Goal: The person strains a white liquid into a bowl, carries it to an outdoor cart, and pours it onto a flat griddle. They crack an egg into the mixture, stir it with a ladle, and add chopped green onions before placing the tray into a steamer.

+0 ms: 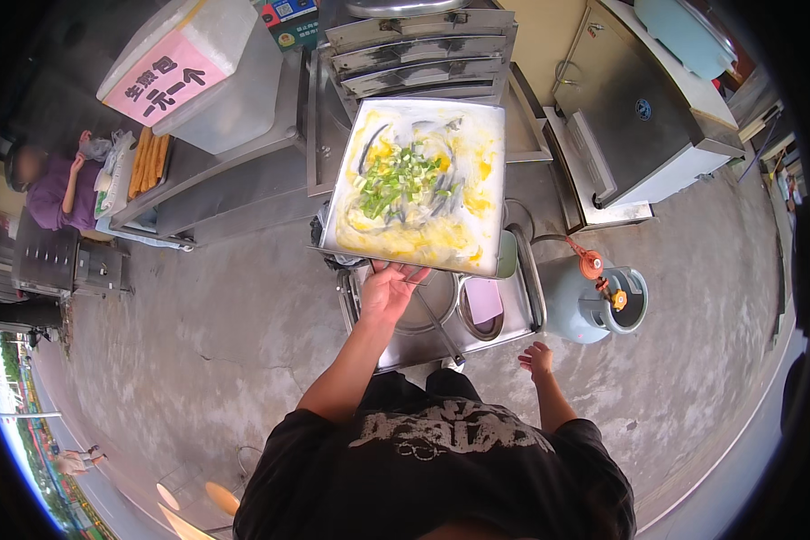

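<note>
My left hand [388, 290] grips the near edge of a square metal tray [493, 202], fingers under it by a wire handle. Across the tray spreads a thin white layer of batter streaked with yellow egg, and chopped green onion [401, 179] lies heaped near its middle. The tray is held out in front of a steamer cabinet with several stacked drawers [422, 57]. My right hand [537, 358] hangs at my right side with its fingers somewhat apart and nothing in it, near a gas cylinder.
Below the tray stands a metal cart [520, 324] with round wells, a pink rectangular item [483, 300] and a green container [507, 255]. A gas cylinder [570, 304] with a hose stands right of it. Fried dough sticks [150, 162] lie on the left counter, with another person [61, 192] beyond.
</note>
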`<state>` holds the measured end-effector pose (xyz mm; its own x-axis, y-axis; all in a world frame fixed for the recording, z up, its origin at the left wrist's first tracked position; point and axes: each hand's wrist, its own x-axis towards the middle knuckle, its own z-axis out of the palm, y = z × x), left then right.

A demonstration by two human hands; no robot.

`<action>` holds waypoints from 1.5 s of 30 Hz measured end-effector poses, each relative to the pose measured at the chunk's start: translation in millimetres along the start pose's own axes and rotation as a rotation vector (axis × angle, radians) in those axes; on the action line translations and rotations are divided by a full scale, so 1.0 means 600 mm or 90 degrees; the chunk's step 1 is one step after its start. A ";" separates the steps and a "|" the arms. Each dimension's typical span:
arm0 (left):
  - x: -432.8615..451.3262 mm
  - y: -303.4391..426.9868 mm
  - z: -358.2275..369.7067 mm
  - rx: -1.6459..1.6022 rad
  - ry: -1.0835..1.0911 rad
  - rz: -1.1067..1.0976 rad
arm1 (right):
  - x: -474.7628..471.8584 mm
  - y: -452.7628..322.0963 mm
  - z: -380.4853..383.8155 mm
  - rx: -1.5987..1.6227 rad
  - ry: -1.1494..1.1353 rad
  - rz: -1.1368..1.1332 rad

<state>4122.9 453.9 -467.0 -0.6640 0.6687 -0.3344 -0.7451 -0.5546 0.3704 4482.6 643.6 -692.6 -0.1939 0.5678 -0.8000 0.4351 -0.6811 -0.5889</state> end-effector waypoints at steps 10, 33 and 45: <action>0.096 -0.058 0.029 -0.008 0.059 0.063 | -0.007 0.016 -0.053 0.003 -0.011 0.012; 0.478 0.061 0.208 -0.027 0.134 -0.039 | -0.042 0.130 -0.116 0.030 0.044 0.117; 0.431 0.076 0.200 0.084 -0.017 0.075 | -0.049 0.111 -0.083 0.018 0.048 0.119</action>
<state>3924.5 661.1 -432.6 -0.7433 0.6165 -0.2595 -0.6462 -0.5615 0.5170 4561.2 604.4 -702.4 -0.0458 0.4620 -0.8857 0.4323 -0.7902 -0.4344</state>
